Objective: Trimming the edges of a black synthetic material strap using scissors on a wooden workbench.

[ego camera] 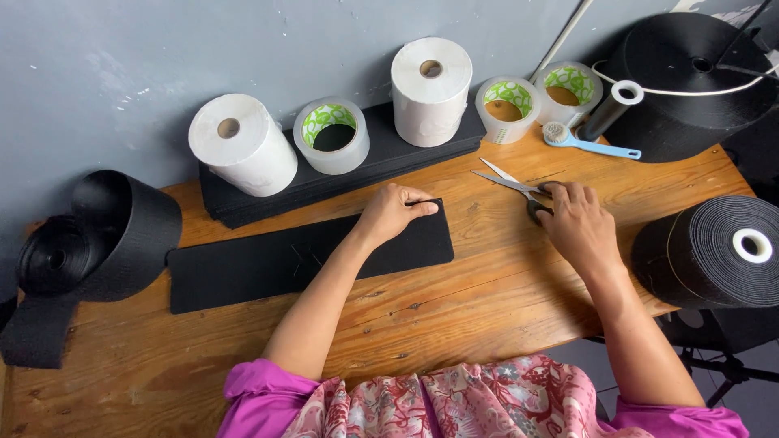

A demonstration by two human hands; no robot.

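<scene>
- The wooden table (487,292) fills the middle of the view, set against a grey wall on its far side.
- A big roll of black webbing (690,81) stands at the far right corner; a second black roll (714,251) lies at the right edge, and a third, partly unwound (97,239), sits at the left end.
- A long flat black strip (268,264) lies across the left half of the table, just near of a stack of similar black strips (381,162) by the wall.
- Two white paper rolls (243,144) and three rolls of clear tape (331,136) stand on or beside that stack.
- The left hand (393,212) lies palm down on the right end of the flat strip, fingers loosely curled, pressing it and clasping nothing.
- The right hand (572,219) rests on the table right of the strip, its fingers closed about the dark handles of the scissors (519,186), whose blades lie parted on the wood, pointing far-left.
- A small blue-handled brush (588,144) lies on the far side of the scissors.
</scene>
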